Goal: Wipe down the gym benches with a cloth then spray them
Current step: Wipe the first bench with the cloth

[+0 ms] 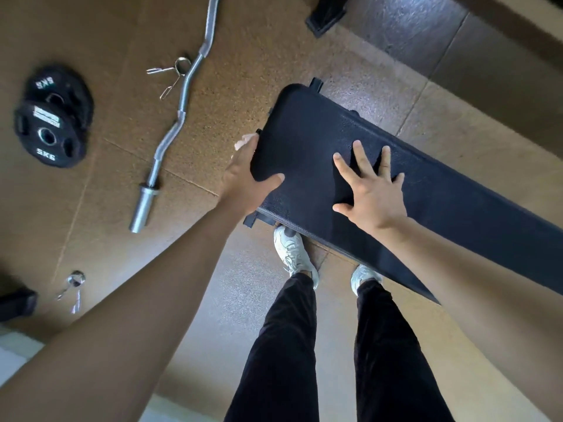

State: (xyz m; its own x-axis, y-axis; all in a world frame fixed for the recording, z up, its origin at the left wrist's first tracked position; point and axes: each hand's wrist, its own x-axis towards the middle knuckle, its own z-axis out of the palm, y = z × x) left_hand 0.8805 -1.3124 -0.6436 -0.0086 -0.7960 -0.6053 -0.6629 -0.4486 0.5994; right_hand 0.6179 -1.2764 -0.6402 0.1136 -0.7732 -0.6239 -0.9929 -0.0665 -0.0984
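A black padded gym bench [307,126] runs from the middle of the view down to the right edge. My left hand [243,178] is at the bench's left end, thumb lying on the top pad and fingers wrapped round the side edge. A white cloth [245,141] shows just past those fingers, pressed against the bench's side; most of it is hidden. My right hand [370,187] lies flat on the top of the pad with its fingers spread. No spray bottle is in view.
On the brown floor to the left lie a curl bar [182,108], two spring collars [175,68], two stacked 5 kg plates [51,117] and another collar [73,284]. My feet in white shoes [294,254] stand against the bench's near side. A dark equipment foot [326,16] sits at top.
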